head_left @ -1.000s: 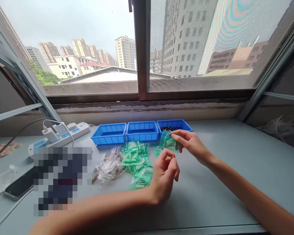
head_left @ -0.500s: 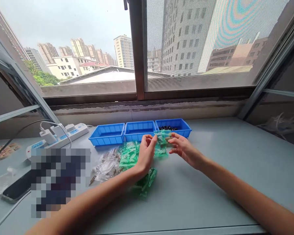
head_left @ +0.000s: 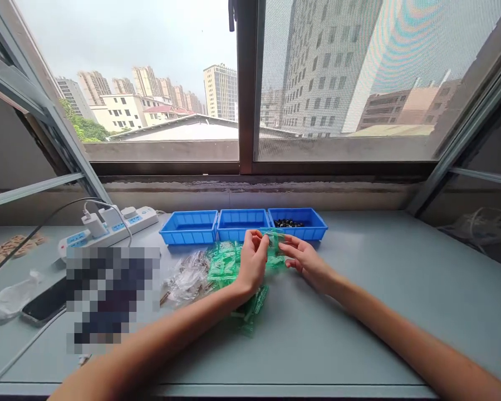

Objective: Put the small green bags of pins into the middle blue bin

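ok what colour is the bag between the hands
The bag is green, clearest in the head view.

Left hand [head_left: 253,262] pinching green bag [head_left: 275,238], right hand [head_left: 308,260] at its edge; green packets [head_left: 224,260] left of grip, blue bins [head_left: 190,238] behind.

Left forearm [head_left: 171,334] angled in from lower left, right forearm [head_left: 401,332] from lower right, both bare. Left wrist [head_left: 242,287] bent; left hand [head_left: 253,262] turned up, fingers curled, thumb pressed close. Right wrist [head_left: 333,282] kept nearly straight; right hand [head_left: 311,263] aimed inward, fingers loosely bent. Hands held near each other.
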Motion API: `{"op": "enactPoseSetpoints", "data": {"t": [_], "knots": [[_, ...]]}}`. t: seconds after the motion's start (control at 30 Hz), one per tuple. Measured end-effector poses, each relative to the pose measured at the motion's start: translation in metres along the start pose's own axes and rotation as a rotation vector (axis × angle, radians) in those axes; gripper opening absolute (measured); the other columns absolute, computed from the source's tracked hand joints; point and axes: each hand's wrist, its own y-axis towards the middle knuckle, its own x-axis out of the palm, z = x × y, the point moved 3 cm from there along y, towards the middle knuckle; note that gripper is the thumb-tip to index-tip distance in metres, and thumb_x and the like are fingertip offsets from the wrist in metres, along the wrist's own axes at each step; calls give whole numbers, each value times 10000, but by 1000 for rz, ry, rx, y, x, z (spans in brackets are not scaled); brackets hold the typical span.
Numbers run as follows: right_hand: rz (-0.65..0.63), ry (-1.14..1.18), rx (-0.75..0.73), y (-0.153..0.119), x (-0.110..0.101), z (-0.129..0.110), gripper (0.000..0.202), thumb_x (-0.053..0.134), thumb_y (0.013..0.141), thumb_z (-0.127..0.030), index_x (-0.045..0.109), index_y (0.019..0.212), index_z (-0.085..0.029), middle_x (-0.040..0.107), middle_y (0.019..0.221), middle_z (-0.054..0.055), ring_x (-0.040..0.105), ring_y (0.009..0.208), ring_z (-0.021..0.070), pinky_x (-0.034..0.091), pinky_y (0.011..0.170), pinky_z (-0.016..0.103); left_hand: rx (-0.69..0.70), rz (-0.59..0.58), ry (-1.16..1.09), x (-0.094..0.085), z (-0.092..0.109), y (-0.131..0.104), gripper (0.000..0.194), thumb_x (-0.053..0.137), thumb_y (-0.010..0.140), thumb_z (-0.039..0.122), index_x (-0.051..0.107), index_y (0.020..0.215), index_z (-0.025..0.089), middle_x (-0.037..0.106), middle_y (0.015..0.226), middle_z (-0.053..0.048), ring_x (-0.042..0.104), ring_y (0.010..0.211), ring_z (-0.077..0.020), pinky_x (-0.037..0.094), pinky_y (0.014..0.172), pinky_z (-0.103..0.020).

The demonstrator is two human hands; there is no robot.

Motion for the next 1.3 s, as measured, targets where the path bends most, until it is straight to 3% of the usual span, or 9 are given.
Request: {"op": "enactPoseSetpoints", "data": {"t": [0.13,0.27,0.33,0.53,0.73,0.9,1.1,1.17,1.3], "knots": [[-91,53,2,0,1,0,392,819,571,-440,698,878,-229,673,946,22,569,763,121,398,486,168,28,-66,70,-1,12,0,303,565,728,441,394,779,198,393,602,68,346,500,-63,287,453,-161],[-172,64,28,-4,7,-1,447,819,545,-520,698,854,-220,679,862,21,560,705,112,375,467,166,-144,-205,220,-11,25,4,315,578,718,455,414,797,197,441,545,68,373,434,-61,219,404,-152],[-158,66,60,-7,9,-1,453,804,548,-552,688,828,-215,679,835,22,563,692,117,375,457,171,-192,-215,276,-19,28,6,327,608,691,447,426,789,193,452,537,67,379,414,-57,189,387,-146],[-161,-102,-20,-13,11,-5,453,816,569,-376,667,958,-199,703,876,40,596,772,145,426,516,193,-258,-280,308,-30,23,11,418,693,605,473,428,757,187,434,502,79,392,387,-53,197,378,-142],[-82,-216,-159,-7,4,-4,399,764,581,-360,644,917,-182,703,878,51,596,694,150,419,440,200,-104,-276,384,-29,23,13,389,690,593,455,497,780,174,552,596,30,396,421,-62,302,393,-177],[-54,-346,-245,-6,0,-7,348,761,579,-369,656,854,-184,677,764,34,579,637,155,437,436,220,-89,-240,476,-28,20,9,260,623,612,338,474,757,183,563,638,30,403,426,-68,289,395,-186],[-5,-569,-545,-9,-5,-15,88,640,659,-275,680,691,-204,680,845,54,630,806,202,460,510,237,228,-304,647,-26,21,6,125,583,602,158,529,715,166,573,812,13,402,509,-53,326,486,-190],[-7,-607,-627,-11,-5,-17,102,585,666,-224,686,670,-211,684,878,55,634,828,200,474,535,245,339,-336,731,-25,22,5,86,574,607,119,530,665,165,568,826,10,430,546,-62,352,532,-197],[-9,-628,-612,-12,-5,-19,91,609,695,-262,686,683,-216,696,876,56,640,833,213,486,568,271,369,-299,787,-23,24,3,87,574,657,116,554,713,179,584,814,20,431,524,-56,337,535,-195]]}}
